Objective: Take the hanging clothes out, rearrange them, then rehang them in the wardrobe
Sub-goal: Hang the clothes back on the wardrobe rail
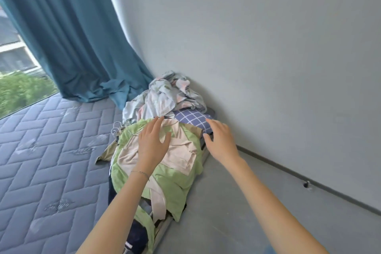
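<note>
Green and pale pink, the top garment crowns the pile of clothes lying in the lower centre of the frame, along the right edge of the quilted mattress and just beside the grey floor. Wire hangers poke out at the pile's upper left, and a dark garment shows underneath near the bottom edge. Our left grip is released, fingers spread flat over the pink patch; we cannot tell whether it presses the cloth or hovers just above. Our right grip is likewise released and holds nothing, poised over the pile's right side near a blue checked cloth. A crumpled floral sheet sits behind, with a teal curtain in the upper left. No wardrobe is in view. We judge that the clothes are out and we are at the rearranging step. Next we would need to find a hanger hook or a collar, close on it, and lift one garment free without dragging its neighbours
</note>
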